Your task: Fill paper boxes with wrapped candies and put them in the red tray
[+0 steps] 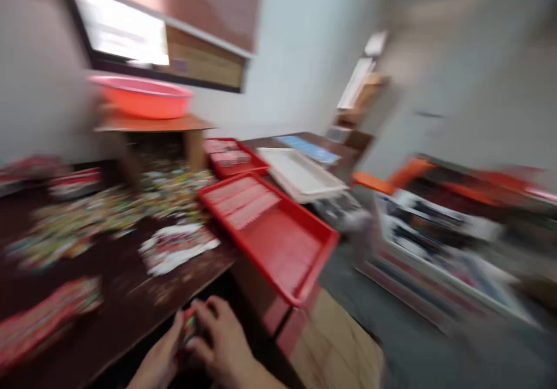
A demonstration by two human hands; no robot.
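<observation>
In the head view, blurred, we are gripping a small colourful item [190,324] between the left hand [162,355] and the right hand [223,335], fingers bent around it, just on our side of the dark table's [126,287] near edge. The red tray [289,244] is lying to the right, pink packs [243,202] filling one end. We are judging this a two-handed handling step, the next move calling for steady, light fingers.

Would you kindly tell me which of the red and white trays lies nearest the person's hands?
The large red tray, only partly filled with pink items; the smaller red tray and the white tray sit farther back.
</observation>
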